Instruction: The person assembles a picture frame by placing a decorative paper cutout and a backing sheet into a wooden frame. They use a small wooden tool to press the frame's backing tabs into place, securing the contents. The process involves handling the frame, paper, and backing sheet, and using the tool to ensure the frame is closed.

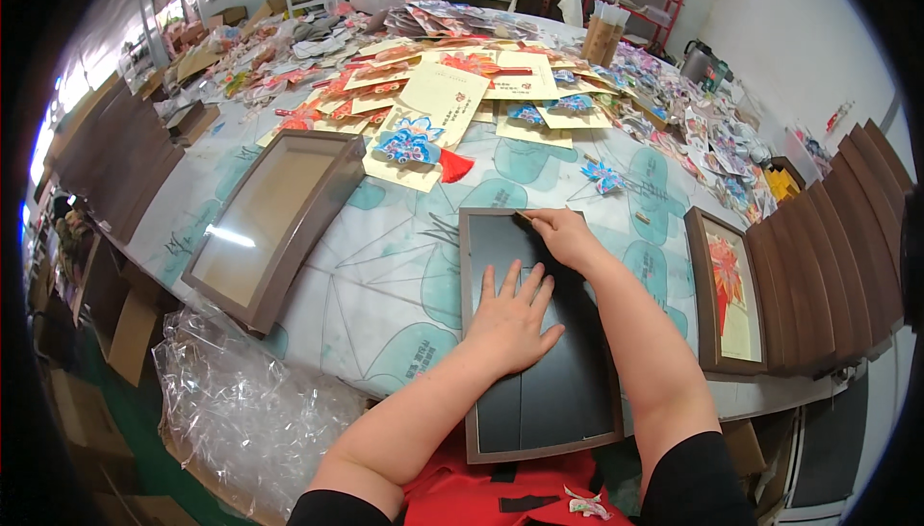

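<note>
**Frame face down, both hands on its back**

Here, right in front of the person, a brown picture frame (pixel 535 333) lies face down on the surface (pixel 385 266), its dark backing board turned up and its near end reaching past the surface's edge toward the red apron. The left hand (pixel 512 319) lies flat and spread wide on the middle of the board, holding nothing, and it looks to be pinning the frame so it cannot slide. The right hand (pixel 561 234) sits at the far rim, fingers pinched narrow around something small and thin there; whether it is a tab or a tool is too small to tell.

Moving outward, an open deep frame (pixel 274 223) rests to the left, hollow side up. On the right a finished frame (pixel 728 290) shows an orange ornament on a pale card, just beside a row of brown frames (pixel 828 247) stood on edge. Further back, cream cards with blue and red paper ornaments (pixel 423 131) lie spread about, one with a red tassel. Crumpled clear plastic wrap (pixel 231 401) sits low to the left, below the surface.
</note>
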`<state>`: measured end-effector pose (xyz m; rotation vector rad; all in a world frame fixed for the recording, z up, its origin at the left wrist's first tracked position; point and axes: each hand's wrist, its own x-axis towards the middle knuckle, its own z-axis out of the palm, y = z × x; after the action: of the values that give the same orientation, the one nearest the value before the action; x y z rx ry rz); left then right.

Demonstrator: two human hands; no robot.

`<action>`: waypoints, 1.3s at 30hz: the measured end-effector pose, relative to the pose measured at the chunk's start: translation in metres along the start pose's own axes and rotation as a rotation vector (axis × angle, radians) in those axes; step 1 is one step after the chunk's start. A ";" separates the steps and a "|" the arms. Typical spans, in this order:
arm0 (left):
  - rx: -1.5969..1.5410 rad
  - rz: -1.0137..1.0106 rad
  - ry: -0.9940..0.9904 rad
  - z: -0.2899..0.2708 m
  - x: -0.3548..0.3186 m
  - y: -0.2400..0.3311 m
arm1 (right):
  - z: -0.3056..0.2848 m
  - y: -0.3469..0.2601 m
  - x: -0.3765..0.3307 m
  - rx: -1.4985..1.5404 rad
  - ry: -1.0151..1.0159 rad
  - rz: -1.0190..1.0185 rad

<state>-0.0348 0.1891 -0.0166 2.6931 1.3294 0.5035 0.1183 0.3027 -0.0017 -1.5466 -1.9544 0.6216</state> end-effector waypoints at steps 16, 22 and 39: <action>-0.028 0.008 -0.010 -0.002 0.000 0.000 | 0.004 -0.021 -0.032 -0.375 0.039 -0.117; 0.018 -0.002 -0.061 0.000 0.002 -0.003 | 0.015 -0.055 -0.042 -0.283 -0.082 -0.241; -0.085 0.025 0.034 0.002 -0.001 -0.003 | 0.013 -0.072 -0.053 -0.509 -0.170 -0.198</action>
<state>-0.0367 0.1899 -0.0193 2.6472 1.2542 0.5972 0.0675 0.2350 0.0292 -1.5905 -2.4969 0.1794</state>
